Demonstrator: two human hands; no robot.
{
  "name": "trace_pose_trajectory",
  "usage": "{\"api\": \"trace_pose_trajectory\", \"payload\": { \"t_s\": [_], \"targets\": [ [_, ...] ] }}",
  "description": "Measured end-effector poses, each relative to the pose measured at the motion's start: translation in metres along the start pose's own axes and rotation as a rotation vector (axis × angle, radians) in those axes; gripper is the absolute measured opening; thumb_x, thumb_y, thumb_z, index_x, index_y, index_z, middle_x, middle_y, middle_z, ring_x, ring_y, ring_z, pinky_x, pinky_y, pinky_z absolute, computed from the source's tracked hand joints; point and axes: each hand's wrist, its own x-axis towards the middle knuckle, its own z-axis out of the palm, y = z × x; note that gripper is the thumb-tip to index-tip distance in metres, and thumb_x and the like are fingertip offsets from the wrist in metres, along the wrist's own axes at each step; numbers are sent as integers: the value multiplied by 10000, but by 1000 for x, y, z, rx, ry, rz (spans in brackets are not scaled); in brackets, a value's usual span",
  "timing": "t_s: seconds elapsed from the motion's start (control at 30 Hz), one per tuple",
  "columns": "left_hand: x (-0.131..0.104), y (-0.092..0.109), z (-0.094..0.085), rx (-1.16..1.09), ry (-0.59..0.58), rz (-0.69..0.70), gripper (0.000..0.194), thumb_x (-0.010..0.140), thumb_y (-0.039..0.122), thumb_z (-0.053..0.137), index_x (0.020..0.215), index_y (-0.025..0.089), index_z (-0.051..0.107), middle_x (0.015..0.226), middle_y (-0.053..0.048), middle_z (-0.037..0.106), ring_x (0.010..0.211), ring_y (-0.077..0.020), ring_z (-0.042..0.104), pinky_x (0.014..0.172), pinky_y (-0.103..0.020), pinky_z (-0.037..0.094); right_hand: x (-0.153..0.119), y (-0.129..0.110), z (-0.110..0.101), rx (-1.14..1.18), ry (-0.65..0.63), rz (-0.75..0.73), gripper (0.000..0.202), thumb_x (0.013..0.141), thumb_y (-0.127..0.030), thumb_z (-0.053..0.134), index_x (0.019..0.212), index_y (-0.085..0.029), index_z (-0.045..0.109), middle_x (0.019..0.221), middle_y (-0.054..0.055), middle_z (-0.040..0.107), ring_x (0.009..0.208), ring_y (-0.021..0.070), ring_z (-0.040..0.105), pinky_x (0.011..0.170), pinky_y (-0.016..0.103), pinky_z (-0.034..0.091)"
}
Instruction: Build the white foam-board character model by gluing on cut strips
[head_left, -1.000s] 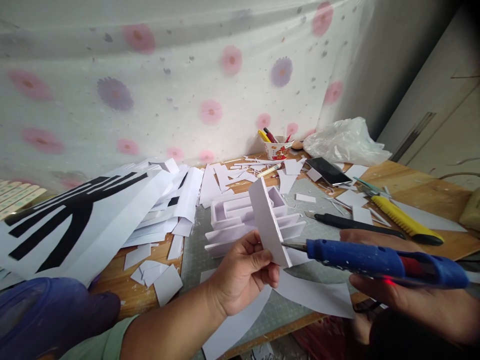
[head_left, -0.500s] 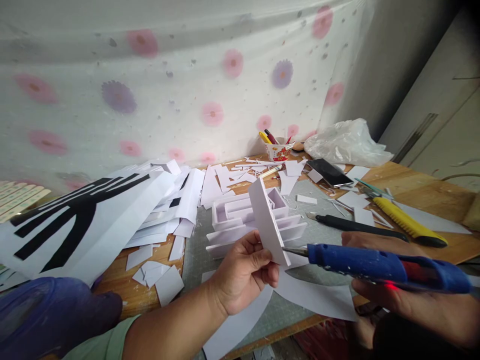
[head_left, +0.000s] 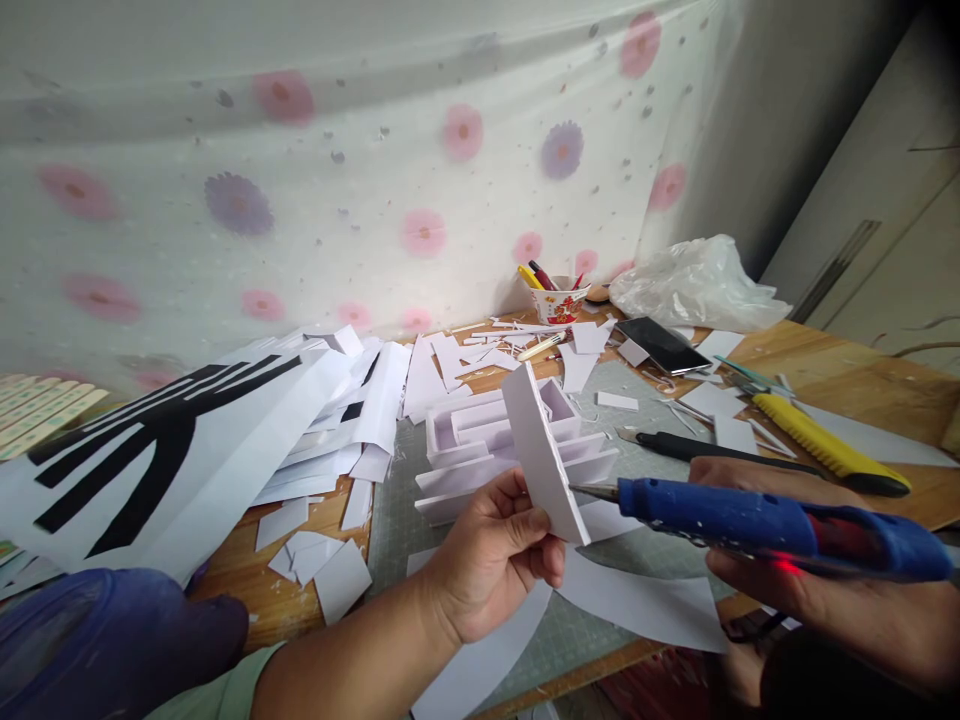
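Note:
My left hand (head_left: 504, 550) pinches a narrow white foam board strip (head_left: 541, 450) near its lower end and holds it tilted upright above the mat. In my right hand (head_left: 817, 590) is a blue hot glue gun (head_left: 720, 515) with a red light glowing on its underside. Its thin metal nozzle touches, or nearly touches, the strip's right edge, just above the left fingers. Behind the strip, partly hidden by it, stands a white box-like foam board piece (head_left: 469, 425) with inner walls. Several upright white strips (head_left: 461, 478) stand in front of that piece.
Under the work lies a grey-green cutting mat (head_left: 397, 490). To the right are a black utility knife (head_left: 705, 448), a yellow cutter (head_left: 825, 440) and a phone (head_left: 660, 345). Paper with black strokes (head_left: 165, 430) covers the left side. A pen cup (head_left: 559, 302) and plastic bag (head_left: 697, 285) stand behind.
The nozzle has shifted slightly up along the strip's edge. Both hands keep their holds, and the whole view has moved a little.

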Motion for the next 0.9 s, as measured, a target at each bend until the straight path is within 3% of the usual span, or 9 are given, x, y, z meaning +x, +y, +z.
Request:
{"api": "trace_pose_trajectory", "payload": {
  "t_s": [0.17, 0.4, 0.53, 0.8, 0.9],
  "targets": [
    [0, 0, 1, 11, 10, -9, 142, 728, 153, 730, 798, 121, 611, 636, -12, 684, 451, -73, 595, 414, -153, 502, 1, 2, -6, -58, -129, -11, 88, 738, -352, 633, 771, -271, 642, 616, -2, 582, 515, 161, 553, 425, 239, 451],
    [0, -1, 0, 3, 6, -7, 147, 732, 148, 726, 814, 124, 608, 652, -12, 690, 456, -73, 599, 419, -154, 503, -1, -9, 3, -35, 1, 66, 236, 759, -464, 593, 664, -250, 562, 563, -12, 508, 467, 117, 483, 402, 206, 408],
    [0, 0, 0, 5, 4, -5, 137, 737, 145, 720, 814, 126, 607, 658, -12, 690, 458, -74, 601, 418, -153, 502, -3, -10, 5, -23, -12, 112, 246, 757, -476, 583, 670, -247, 562, 570, -13, 499, 446, 113, 473, 363, 206, 386],
    [0, 0, -1, 8, 15, 8, 128, 748, 141, 706, 826, 128, 605, 666, -14, 691, 461, -74, 601, 424, -155, 503, 4, -16, -3, -89, -102, -54, 236, 754, -374, 613, 590, -244, 504, 572, -10, 523, 473, 128, 517, 425, 222, 464],
    [1, 0, -2, 8, 19, 7, 153, 734, 152, 721, 826, 132, 600, 661, -13, 690, 461, -77, 599, 425, -158, 501, 3, -17, 0, -136, -58, -70, 232, 776, -380, 578, 597, -244, 521, 583, -13, 537, 461, 113, 513, 422, 211, 455]
  ]
}}
